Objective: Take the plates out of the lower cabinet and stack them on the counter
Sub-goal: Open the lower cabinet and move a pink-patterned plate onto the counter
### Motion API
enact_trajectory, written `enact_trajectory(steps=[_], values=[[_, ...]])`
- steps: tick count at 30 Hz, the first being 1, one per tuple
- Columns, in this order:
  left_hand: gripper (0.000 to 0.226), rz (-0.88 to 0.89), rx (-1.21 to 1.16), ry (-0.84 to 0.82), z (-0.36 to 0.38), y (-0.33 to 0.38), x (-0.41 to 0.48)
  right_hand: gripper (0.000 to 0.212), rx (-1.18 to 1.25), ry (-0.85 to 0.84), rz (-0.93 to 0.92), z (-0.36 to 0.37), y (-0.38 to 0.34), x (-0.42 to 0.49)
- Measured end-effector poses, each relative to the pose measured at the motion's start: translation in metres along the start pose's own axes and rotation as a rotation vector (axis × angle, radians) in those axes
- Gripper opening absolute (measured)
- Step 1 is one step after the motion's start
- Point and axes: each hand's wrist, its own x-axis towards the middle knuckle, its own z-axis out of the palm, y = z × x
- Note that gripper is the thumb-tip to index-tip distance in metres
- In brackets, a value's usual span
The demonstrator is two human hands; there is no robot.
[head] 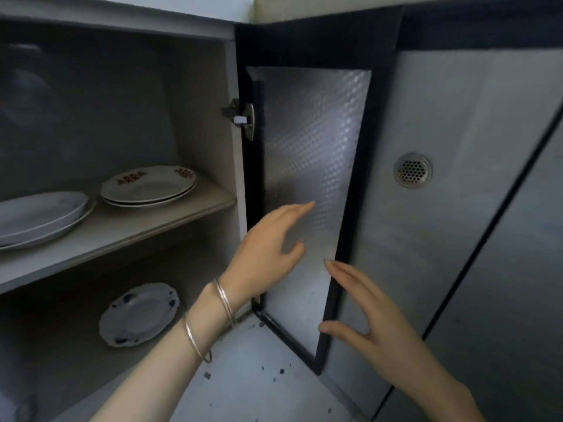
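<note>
- Head view: our right hand is open and empty, near the door edge.
- Our left hand, also open, holds nothing before the door.
- Farther in, one plate lies on the cabinet bottom.
- Plate stacks rest on the shelf.

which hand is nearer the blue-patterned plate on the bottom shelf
Left. The left hand is up and to the right of the blue-patterned plate, its wrist close by; the right hand is farther right, past the open door.
</note>
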Motion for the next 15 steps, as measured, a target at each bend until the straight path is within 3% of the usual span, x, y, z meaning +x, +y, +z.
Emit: enact_trajectory(steps=[11, 15], values=[[0.051, -0.339, 0.216, 0.07, -0.053, -0.082, -0.084, 0.068, 0.044, -0.166, -0.118, 0.054, -0.022, 0.071], [0.048, -0.461, 0.283, 0.195, -0.07, -0.102, -0.114, 0.067, 0.071, -0.18, -0.196, 0.082, -0.048, 0.107]])
